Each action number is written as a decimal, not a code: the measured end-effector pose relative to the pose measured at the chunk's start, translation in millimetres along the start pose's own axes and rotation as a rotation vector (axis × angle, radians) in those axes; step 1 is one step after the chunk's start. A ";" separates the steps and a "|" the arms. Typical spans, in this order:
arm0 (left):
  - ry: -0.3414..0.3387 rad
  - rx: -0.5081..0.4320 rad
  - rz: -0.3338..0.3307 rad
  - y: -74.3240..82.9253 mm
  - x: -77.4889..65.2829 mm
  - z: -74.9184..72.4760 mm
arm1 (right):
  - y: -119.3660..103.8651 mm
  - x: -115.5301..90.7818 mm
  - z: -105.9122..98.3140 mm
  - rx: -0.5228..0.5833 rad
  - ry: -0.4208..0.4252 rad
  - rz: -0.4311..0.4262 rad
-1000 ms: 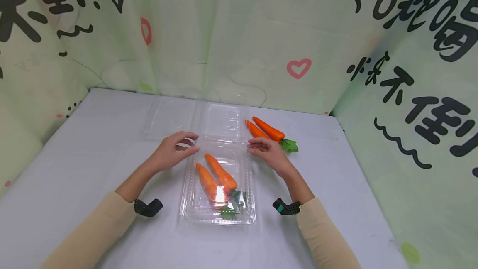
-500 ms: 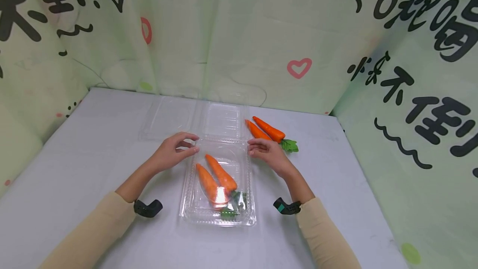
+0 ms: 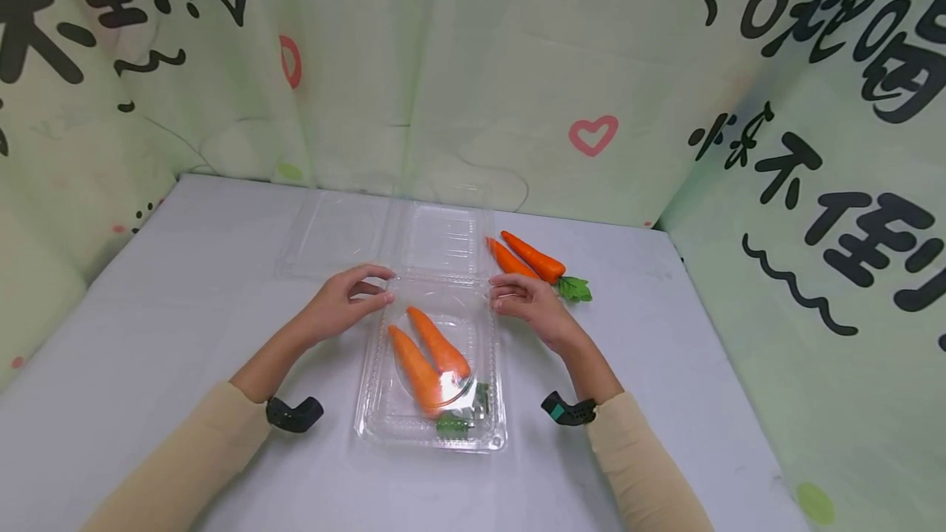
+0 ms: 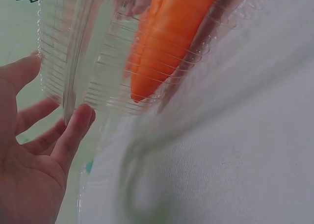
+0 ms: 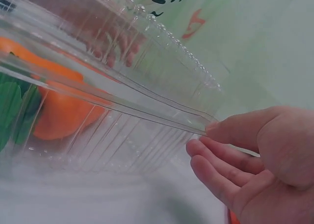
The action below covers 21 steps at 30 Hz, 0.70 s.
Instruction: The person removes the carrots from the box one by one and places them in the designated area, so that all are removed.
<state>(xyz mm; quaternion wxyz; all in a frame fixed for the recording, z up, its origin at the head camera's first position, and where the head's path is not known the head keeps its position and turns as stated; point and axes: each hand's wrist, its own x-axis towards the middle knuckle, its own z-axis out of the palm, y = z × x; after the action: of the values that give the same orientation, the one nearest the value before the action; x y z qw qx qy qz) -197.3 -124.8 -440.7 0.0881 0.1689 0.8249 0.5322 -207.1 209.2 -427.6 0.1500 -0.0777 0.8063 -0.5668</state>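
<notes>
A clear plastic clamshell box (image 3: 375, 413), its lid over the base, lies in the middle of the table. Two orange carrots (image 3: 415, 372) with green leaves (image 3: 452, 425) show through it, tips pointing away from me. My left hand (image 3: 343, 302) pinches the rim at the far left corner; in the left wrist view thumb and fingers lie on both sides of the rim (image 4: 73, 82). At the far right corner my right hand (image 3: 534, 309) pinches lid and base edges (image 5: 167, 113) together. A narrow gap shows between those edges in the right wrist view.
Behind the box lie more clear plastic trays or lids (image 3: 436, 228), (image 3: 332, 228), hard to tell apart. Two loose carrots (image 3: 534, 257) with a green leaf (image 3: 573, 289) lie just beyond my right hand. A printed curtain (image 3: 473, 64) closes off the table's back and sides.
Both hands stay at the far corners. The lid's near edge has shifted slightly toward me, and the glare over the carrots has moved a little to the right.
</notes>
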 end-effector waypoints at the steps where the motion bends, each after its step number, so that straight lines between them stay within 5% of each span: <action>1: -0.002 0.002 0.000 -0.1 0.2 0.3 | 0.2 0.0 0.1 0.012 0.002 -0.002; 14: -0.017 -0.026 0.027 -2.7 -0.8 0.2 | -1.3 4.2 3.3 0.016 -0.071 -0.038; 21: -0.038 -0.045 0.017 -0.8 1.8 3.0 | -2.7 5.6 9.8 0.001 0.021 0.009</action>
<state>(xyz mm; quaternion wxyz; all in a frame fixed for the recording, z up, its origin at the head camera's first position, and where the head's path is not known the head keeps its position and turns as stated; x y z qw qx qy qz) -198.1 -121.9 -442.7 0.1028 0.1839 0.8094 0.5482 -209.3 197.8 -429.0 0.1442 -0.0682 0.8080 -0.5672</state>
